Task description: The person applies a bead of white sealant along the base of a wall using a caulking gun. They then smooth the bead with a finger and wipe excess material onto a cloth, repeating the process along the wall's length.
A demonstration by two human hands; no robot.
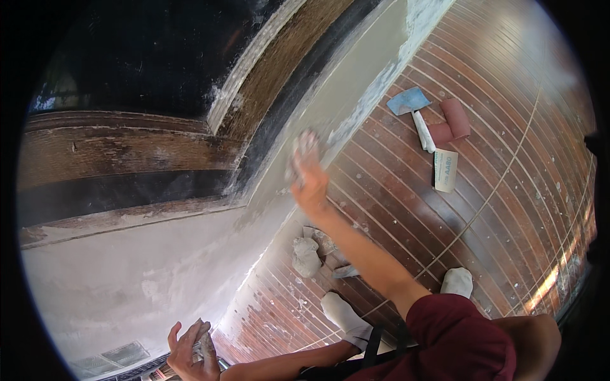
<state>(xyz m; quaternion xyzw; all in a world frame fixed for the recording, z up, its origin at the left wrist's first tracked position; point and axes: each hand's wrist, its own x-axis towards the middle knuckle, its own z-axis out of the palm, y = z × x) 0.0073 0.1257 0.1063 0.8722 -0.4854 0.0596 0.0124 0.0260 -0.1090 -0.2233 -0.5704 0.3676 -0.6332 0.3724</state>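
Observation:
My right hand point(310, 174) reaches out to a grey plastered strip point(346, 95) below the window frame. Its dusty fingers lie against the plaster and are blurred by motion, so whether something is under them cannot be made out. Down at the lower left, my left hand point(194, 352) is raised near the pale wall point(159, 273). Its fingers are bent and apart, with grey dust on their tips, and I see nothing held in it.
On the grooved reddish floor point(508, 209) lie a blue-and-white scraper point(410, 101), a reddish roll of abrasive paper point(456, 120) and a beige printed sheet point(447, 170). A dusty crumpled bag point(306, 257) sits by the wall's foot. My white-covered feet point(343, 312) stand nearby. Worn wooden framing point(127, 149) borders dark glass.

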